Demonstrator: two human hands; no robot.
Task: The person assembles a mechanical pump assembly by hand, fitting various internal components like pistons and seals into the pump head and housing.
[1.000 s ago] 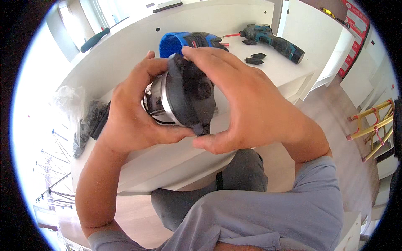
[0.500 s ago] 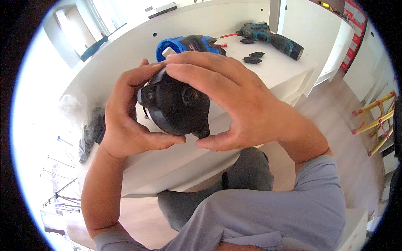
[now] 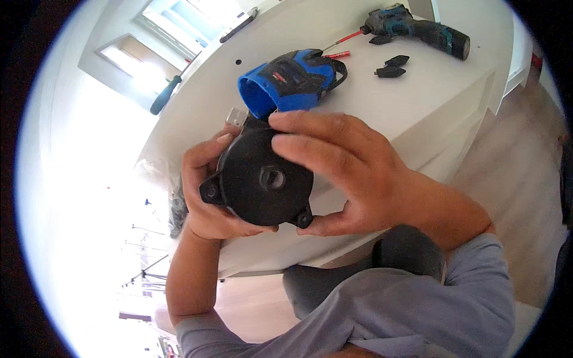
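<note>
On the left we saw thin dark stands (image 3: pixel 146 276) against strong glare, then a clear plastic bag (image 3: pixel 156 172) by the left end of the white bench (image 3: pixel 364 92). Beyond it a dark-green-handled screwdriver (image 3: pixel 166 95) lay at the far left edge.

Next came our left hand (image 3: pixel 194 194), its fingers curled around the left side of a black round housing (image 3: pixel 250 173), with its thumb along the near edge. A pale connector (image 3: pixel 236 117) stuck up just past those fingers. The housing was in the middle, raised in front of the bench between our two hands, its flat face with a round threaded hole toward us.

Just beyond it a blue-and-black casing (image 3: pixel 298 80) lay on its side, open end toward the near left, beside a small red piece (image 3: pixel 339 55).

Our right hand (image 3: pixel 373 179) spanned the housing's right side, fingers on the far part and thumb at the near right lug, pinching it between them. Farther right we saw two black pointed pieces (image 3: pixel 391 67) and, at the far right, a teal-and-black power driver (image 3: pixel 415 30) with its red bit pointing left.
</note>
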